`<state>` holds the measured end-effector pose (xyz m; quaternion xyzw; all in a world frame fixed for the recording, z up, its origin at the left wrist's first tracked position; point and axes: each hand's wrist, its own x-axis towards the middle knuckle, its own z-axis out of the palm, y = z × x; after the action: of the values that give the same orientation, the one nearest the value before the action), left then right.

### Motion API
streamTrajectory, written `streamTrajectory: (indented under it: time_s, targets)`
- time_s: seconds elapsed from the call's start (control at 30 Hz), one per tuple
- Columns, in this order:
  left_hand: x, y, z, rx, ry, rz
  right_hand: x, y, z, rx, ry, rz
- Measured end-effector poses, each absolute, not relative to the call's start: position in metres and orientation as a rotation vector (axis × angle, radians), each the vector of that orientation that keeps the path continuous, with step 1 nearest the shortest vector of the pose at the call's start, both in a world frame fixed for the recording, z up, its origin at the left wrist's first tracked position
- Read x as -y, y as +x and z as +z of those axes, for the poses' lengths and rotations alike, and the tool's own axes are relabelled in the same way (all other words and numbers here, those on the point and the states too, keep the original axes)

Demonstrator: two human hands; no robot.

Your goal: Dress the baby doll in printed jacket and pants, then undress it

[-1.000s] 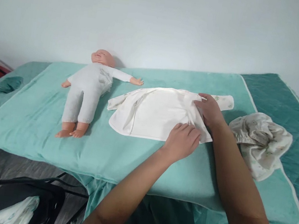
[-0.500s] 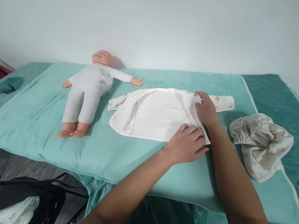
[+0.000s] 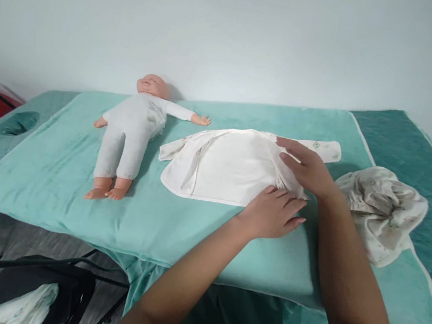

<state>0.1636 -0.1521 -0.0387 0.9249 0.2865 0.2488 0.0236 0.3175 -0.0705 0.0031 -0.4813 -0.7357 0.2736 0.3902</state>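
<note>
A small white baby shirt lies spread on the green bed cover, its two sleeves reaching out left and right. The right sleeve shows a small green print. My left hand rests flat on the shirt's lower right corner, fingers stretched out. Over the shirt's right side, my right hand has its fingers extended and thumb apart, with nothing gripped. It partly hides the right sleeve's base. To the left lies a baby doll on its back, in a white cloth body with one arm stretched toward the shirt.
A crumpled printed cloth garment lies right of my right forearm. The green padded bed stands against a white wall, with a face hole at its left end. Below left, a black chair carries a white diaper-like item.
My right hand has let go of the shirt's right edge and straightened its fingers. My left hand stays at the lower corner. The view has shifted slightly.
</note>
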Motion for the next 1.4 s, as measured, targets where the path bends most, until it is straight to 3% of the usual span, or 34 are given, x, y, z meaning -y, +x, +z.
streamTrajectory:
  time_s: [0.33,0.63,0.9,1.03,1.2,1.4]
  targets:
    - [0.149,0.161,-0.037,-0.711,2.878,0.705,0.057,0.299,-0.033,2.228,-1.292,0.531]
    - [0.15,0.161,-0.037,-0.792,2.88,0.668,0.072,0.316,0.007,1.528,-1.287,0.502]
    - [0.149,0.16,-0.038,-0.724,2.893,0.581,0.076,0.305,0.006,1.572,-1.255,0.612]
    - [0.147,0.16,-0.042,-0.738,2.832,0.65,0.072,0.302,-0.003,1.738,-1.477,0.563]
    - [0.147,0.161,-0.044,-0.825,2.753,0.682,0.061,0.32,-0.019,1.792,-1.908,0.264]
    - [0.146,0.162,-0.044,-0.841,2.747,0.725,0.062,0.328,-0.013,1.804,-2.094,0.399]
